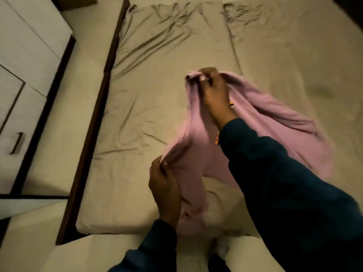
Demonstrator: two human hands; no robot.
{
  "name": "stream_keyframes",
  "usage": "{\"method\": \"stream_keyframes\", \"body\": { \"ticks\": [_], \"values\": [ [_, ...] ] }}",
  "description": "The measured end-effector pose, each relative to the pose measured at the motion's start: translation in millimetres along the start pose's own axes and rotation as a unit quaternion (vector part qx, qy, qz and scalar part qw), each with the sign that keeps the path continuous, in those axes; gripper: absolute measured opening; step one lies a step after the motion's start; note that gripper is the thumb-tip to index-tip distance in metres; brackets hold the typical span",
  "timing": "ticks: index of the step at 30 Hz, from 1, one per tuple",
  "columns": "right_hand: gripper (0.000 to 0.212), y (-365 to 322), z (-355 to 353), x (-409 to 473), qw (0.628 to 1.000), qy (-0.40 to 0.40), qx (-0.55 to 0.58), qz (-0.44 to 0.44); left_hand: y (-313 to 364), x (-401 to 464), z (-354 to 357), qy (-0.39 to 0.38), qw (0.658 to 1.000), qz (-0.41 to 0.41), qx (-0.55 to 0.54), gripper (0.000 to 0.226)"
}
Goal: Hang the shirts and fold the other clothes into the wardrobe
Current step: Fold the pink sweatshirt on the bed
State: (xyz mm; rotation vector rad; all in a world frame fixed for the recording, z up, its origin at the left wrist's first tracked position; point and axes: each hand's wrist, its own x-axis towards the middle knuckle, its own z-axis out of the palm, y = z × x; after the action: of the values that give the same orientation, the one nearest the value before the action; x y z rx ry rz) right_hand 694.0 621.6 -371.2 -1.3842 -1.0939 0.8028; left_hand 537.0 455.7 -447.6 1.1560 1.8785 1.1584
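A pink garment (pixel 275 122) with a small orange print hangs and spreads over the bed, blurred by motion. My right hand (pixel 213 89) grips one bunched edge of it, held farther out over the mattress. My left hand (pixel 165 179) pinches another edge nearer to me, at the bed's foot. The cloth stretches between the two hands and drapes off to the right onto the sheet. Both arms wear dark blue sleeves.
The bed (pixel 157 95) carries a wrinkled beige sheet and has a dark wooden side rail (pixel 98 118). A white wardrobe (pixel 23 55) with a dark handle stands at the left. A pale cloth (pixel 222 205) lies under the garment at the bed's foot.
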Motion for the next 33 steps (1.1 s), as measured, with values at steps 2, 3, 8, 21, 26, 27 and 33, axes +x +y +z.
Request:
{"method": "stream_keyframes", "body": {
  "ticks": [2,3,8,21,26,27,33],
  "values": [
    [0.028,47.7,72.7,-1.9,0.985,-0.162,-0.009,0.061,-44.5,31.3,-10.1,0.029,0.996,-0.079,0.023,0.029],
    [0.034,66.2,99.4,-14.1,0.973,-0.215,-0.006,0.081,-61.5,42.4,-15.9,0.034,0.991,-0.123,0.035,0.032],
    [0.038,174.3,166.4,-95.2,0.947,-0.247,-0.024,0.206,-147.3,85.5,-29.2,-0.012,0.971,-0.200,0.133,0.029],
    [0.017,263.0,51.6,-183.3,0.909,-0.042,-0.170,0.379,-203.7,102.5,41.4,-0.289,0.932,-0.156,0.152,0.017],
    [0.020,292.4,-16.1,-198.3,0.891,0.033,-0.205,0.404,-201.2,90.8,99.7,-0.361,0.915,-0.115,0.137,0.023],
    [0.022,300.1,-29.1,-193.9,0.890,0.051,-0.210,0.402,-200.5,91.7,117.1,-0.367,0.915,-0.095,0.138,0.023],
    [0.024,354.0,-102.4,-127.6,0.900,0.163,-0.249,0.318,-188.7,95.2,240.0,-0.375,0.920,0.016,0.113,0.029]
  ]
}}
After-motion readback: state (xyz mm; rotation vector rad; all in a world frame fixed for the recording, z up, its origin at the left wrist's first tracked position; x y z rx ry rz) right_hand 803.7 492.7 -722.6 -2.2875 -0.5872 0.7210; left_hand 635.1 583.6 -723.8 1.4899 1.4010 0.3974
